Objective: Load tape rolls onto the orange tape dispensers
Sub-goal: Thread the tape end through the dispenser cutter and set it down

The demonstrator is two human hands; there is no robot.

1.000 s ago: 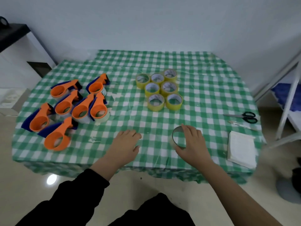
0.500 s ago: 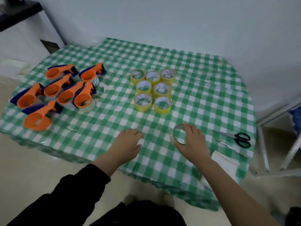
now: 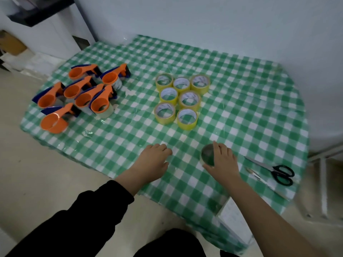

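R hand (image 3: 223, 161) grips a clear, ring-shaped tape roll (image 3: 207, 156) at the near edge of the glossy checked tablecloth (image 3: 250, 112). L hand (image 3: 154, 160) rests nearby, fingers loose (holding nothing); orange plastic dispensers (image 3: 83, 84) sit far left, yellow rolls (image 3: 187, 125) mid-table.

The single head-worn camera looked forward and steeply down from over the near edge of the desk (image 3: 241, 101), close enough that the left hand (image 3: 154, 161) and right hand (image 3: 223, 161) sat low in mid-frame. The desk lay tilted across the centre, with wall (image 3: 204, 19) along the top and floor (image 3: 37, 173) at lower left.
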